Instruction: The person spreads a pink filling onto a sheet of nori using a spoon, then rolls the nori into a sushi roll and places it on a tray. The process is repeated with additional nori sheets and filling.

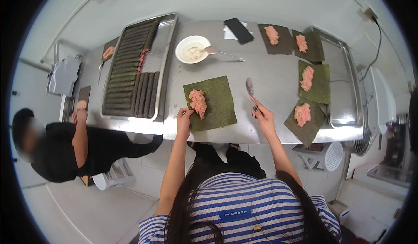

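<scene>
Pinching the lower left edge of a green seaweed sheet [223, 104] between thumb and fingers of the left hand [184, 118], close beside a pink lump of filling [198, 103] on that sheet. Gripping a spoon [249, 86] in the right hand [263, 115], with fingers curled around the handle, just right of the sheet (unable to tell from here about contact between spoon and table). Working at a steel table [272, 76], with the sheet spread flat near the front edge, directly ahead of the body. Seeing beyond it a white bowl [192, 40] of pale paste [190, 53], a second spoon [210, 50] leaning over its rim, and a black phone [238, 30] on white paper [229, 35]. Seeing on the left a metal tray [158, 54] of dark seaweed rolls [124, 72] in rows. Counting on the right four further sheets [322, 82], each bearing a pink mound [307, 79], near another tray [342, 76]. Noticing at far left a co-worker [56, 144] in black, with one hand near more pink filling
</scene>
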`<state>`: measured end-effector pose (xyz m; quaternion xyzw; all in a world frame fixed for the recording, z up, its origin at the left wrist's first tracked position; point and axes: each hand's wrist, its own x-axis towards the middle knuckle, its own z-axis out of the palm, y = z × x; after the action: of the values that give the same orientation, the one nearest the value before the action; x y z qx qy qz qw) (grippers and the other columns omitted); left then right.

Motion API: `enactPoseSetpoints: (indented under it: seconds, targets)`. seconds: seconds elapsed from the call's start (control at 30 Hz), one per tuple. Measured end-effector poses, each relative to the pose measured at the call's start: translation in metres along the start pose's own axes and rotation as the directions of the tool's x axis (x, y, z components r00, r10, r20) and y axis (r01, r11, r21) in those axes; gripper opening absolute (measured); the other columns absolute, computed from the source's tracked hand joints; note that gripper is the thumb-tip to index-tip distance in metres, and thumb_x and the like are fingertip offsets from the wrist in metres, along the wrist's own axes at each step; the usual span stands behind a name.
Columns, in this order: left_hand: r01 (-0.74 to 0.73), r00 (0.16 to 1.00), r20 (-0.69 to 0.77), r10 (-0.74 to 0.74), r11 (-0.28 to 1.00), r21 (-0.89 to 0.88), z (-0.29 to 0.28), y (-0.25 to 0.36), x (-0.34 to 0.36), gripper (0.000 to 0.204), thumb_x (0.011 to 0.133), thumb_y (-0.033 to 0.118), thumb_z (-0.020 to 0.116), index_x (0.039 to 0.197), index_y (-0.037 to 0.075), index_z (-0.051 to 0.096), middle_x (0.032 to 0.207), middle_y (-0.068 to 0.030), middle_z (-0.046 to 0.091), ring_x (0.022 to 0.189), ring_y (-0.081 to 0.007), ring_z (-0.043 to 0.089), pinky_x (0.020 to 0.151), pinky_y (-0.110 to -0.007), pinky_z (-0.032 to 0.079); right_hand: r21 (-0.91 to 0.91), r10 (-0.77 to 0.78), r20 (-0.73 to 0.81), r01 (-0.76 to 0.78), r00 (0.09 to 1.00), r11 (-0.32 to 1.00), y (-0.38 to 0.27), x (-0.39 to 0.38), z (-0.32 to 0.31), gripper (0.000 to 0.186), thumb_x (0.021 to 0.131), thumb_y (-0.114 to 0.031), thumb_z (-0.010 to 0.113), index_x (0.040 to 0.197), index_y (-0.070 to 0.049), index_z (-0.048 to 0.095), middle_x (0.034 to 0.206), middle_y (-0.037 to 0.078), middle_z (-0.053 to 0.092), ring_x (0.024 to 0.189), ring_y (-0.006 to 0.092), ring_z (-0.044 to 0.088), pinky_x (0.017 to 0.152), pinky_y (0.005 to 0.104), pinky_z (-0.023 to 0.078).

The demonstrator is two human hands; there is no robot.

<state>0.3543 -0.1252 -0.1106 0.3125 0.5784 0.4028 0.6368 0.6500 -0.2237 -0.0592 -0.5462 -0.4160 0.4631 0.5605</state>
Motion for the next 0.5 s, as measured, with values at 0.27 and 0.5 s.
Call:
enactPoseSetpoints:
  seconds: [0.27, 0.5]
  targets:
    - [-0.132, 0.990, 0.004, 0.139, 0.929, 0.346, -0.034, 0.013, -0.004, 0.044, 0.080, 0.003, 0.062, 0.121, 0.005, 0.047, 0.092, -0.0060, 0.062, 0.085, -0.0118, 0.058, 0.075, -0.027, 0.047, -0.095, -0.018, 0.198, 0.038, 0.980, 0.995, -0.020, 0.045, 0.074, 0.025, 0.093, -0.005, 0.048, 0.115, 0.000, 0.059, 0.095, -0.001, 0.063, 0.075, 0.0075, 0.046, 0.073, 0.0232, 0.041]
    - [-0.575, 0.813, 0.389, 0.433, 0.486, 0.659, -0.047, 0.053, -0.009, 0.065, 0.070, 0.002, 0.070, 0.128, 0.003, 0.040, 0.131, -0.0209, 0.046, 0.118, -0.0355, 0.047, 0.097, -0.040, 0.041, -0.638, 0.027, 0.253, 0.146, 0.967, 0.756, -0.028, 0.060, 0.102, 0.016, 0.086, -0.007, 0.055, 0.099, -0.002, 0.061, 0.085, 0.006, 0.062, 0.077, 0.0185, 0.056, 0.073, 0.0324, 0.044]
